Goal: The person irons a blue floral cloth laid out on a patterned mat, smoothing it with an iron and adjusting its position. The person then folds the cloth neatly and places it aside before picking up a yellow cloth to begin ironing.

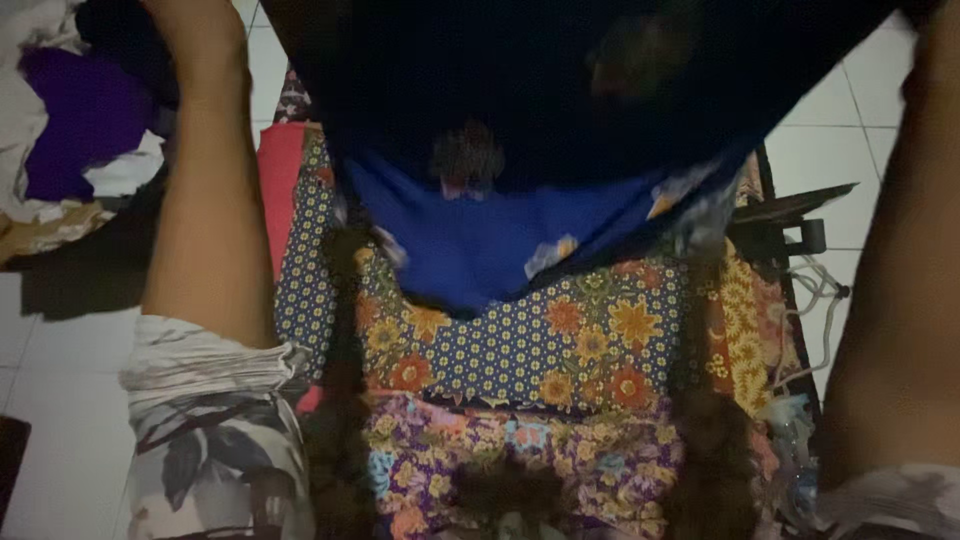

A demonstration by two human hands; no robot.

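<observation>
A dark blue garment [500,240] hangs spread across the top of the head view, held up in front of the camera. Its long axis runs left to right, and its lower edge sags to a point just left of centre. The upper part is nearly black in shadow; the lower part shows brighter blue with pale flower prints [552,252].

Both forearms reach up and away from the camera. The left arm [205,180] rises along the left side of the cloth, and the left hand [195,25] is cut off at the top edge beside the dark fabric, so whether its fingers are closed on the cloth cannot be told. The right arm [900,300] runs up the right edge, blurred and dim; the right hand is out of view beyond the top corner. Each arm wears a short, light sleeve with a grey leaf pattern [215,430].

Below the garment lies a patterned cloth [560,340] with orange and yellow flowers on a dotted blue ground, spread over a narrow ironing board; a purple floral cloth [520,450] lies nearer the camera. A red strip [278,180] shows at the left edge of the board. White cords [815,300] trail at the right. A heap of clothes [70,130], purple and white, sits on the white tiled floor [60,400] at upper left.
</observation>
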